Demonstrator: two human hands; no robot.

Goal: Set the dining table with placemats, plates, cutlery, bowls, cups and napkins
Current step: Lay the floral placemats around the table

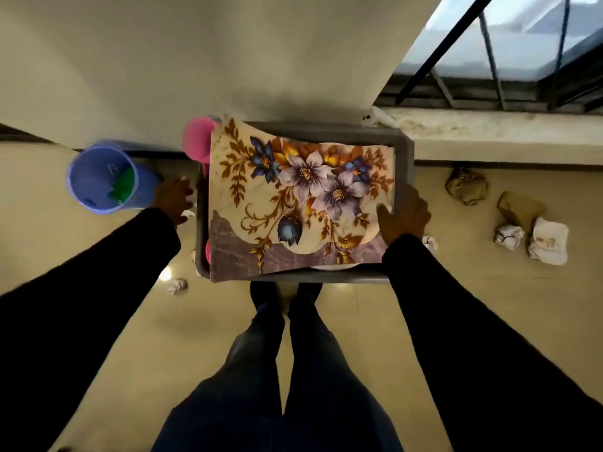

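Directly below, the person's dark-trousered legs (287,370) stand on a pale tiled floor (408,321), with both dark sleeves reaching forward to a grey tray (403,148) held just beyond the feet. At the tray's right edge the right hand (403,213) curls its fingers round the rim, the thumb lying on top of a floral placemat (293,197) that covers nearly all of the tray. At the tray's left edge the left hand (173,199) is at the rim, but whether its fingers hold it cannot be told. A pink cup (197,140) pokes out from under the placemat at the tray's far left corner. Left of the tray stands a blue bucket (101,177). Crumpled paper balls (509,236) lie on the floor right of the tray, and another (177,286) near its left corner. Beyond the tray rises a cream wall (228,60), with a window (522,44) to the far right.
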